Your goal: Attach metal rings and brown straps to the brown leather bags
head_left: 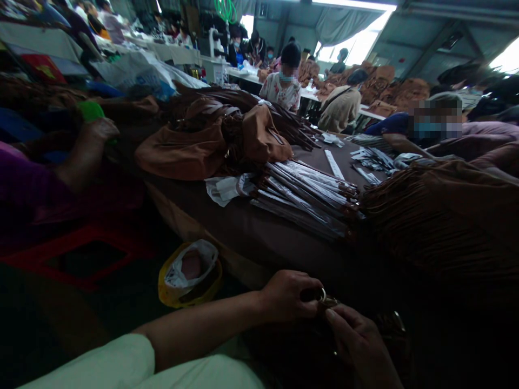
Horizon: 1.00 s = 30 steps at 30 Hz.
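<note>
Left hand [288, 294] pinching small shiny metal ring [323, 295], near side of dark brown flat worktop [300, 251]. Right hand [359, 336] pinching small dark brown piece [329, 305] just beside ring.

A pale metallic gleam is coming off the ring [323, 295], dark brown is showing on the piece [331, 301] beside it, and pale mint is washing over the wearer's sleeve [105, 359]. Rust-brown is warming the bag [182, 150], silvery white is streaking the strips [300, 186]! Yellow is ringing the tub [165, 294], red is colouring the stool [101, 233], and a reddish floral print is dotting a co-worker's white top [270, 89].
</note>
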Motion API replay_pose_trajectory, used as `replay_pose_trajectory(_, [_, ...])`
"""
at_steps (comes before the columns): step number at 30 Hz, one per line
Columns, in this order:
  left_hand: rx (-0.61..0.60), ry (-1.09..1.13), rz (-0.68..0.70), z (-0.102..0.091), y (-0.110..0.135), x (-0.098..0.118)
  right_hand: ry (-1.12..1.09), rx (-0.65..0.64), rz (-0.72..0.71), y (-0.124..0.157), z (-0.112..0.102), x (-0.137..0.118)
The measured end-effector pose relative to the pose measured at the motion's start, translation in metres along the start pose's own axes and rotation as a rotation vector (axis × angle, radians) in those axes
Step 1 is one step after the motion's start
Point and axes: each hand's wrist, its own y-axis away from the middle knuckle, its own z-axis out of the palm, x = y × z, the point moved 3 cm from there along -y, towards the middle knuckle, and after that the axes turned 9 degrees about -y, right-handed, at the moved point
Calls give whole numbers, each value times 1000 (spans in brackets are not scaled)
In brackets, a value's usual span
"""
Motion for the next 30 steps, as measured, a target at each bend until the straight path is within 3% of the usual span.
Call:
replay_pose_trajectory(6, [-98,63,118,-6,3,4,-89,-26,18,0,-2,6])
replay_pose_trajectory(19, [-16,67,182,15,4,-1,-314,-95,98,11,1,7])
replay_pose_trajectory(30, [-32,-56,395,20,7,1,-202,-179,109,12,-4,11])
